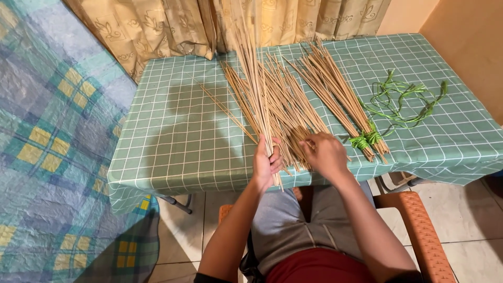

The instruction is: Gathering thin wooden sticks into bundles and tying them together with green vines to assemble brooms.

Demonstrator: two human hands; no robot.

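My left hand [266, 161] grips a bunch of thin tan sticks [252, 78] near their lower ends, and the bunch stands up and leans away towards the curtain. My right hand [325, 154] rests on a loose pile of the same sticks [288, 112] lying on the table, fingers curled among their near ends. To the right lie two tied bundles of sticks [335, 91], bound at the near end with green string [365, 139].
A green checked cloth covers the table [178, 131]. Loose green string [403, 102] lies at the right. A beige patterned curtain [157, 26] hangs behind. A quilted blue and yellow bedspread [47, 147] is at the left. I sit on an orange woven chair [419, 225].
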